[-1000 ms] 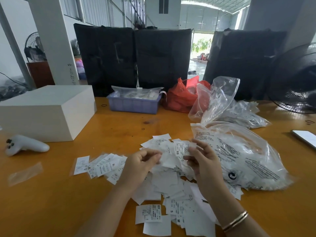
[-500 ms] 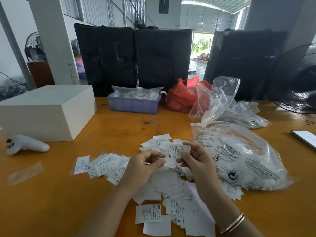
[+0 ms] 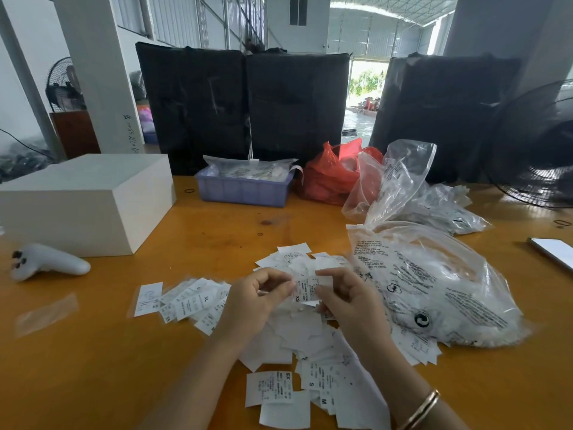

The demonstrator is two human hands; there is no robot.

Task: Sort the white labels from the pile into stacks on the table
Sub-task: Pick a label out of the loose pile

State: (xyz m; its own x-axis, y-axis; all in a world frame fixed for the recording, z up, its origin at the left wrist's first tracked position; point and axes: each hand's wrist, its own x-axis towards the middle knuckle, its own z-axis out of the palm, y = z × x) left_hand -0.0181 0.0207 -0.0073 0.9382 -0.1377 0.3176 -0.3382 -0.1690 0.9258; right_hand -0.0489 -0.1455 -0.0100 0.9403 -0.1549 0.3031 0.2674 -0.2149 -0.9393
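Observation:
A loose pile of white labels printed with size letters covers the orange table in front of me. Just above that pile, my left hand and my right hand meet. Both pinch the same small white label marked XS, one at each side edge. To the left lies a fanned-out stack of labels, one showing XL. A few separate labels marked XS, S and M lie close to the near table edge.
A large clear plastic bag full of labels lies right of my hands, with more clear bags behind it. A white box, a white controller, a purple bin, a red bag, a phone and a fan ring the workspace.
My hands have come closer together and dropped slightly toward me. The XS label that my right hand held up is now pinched by both hands.

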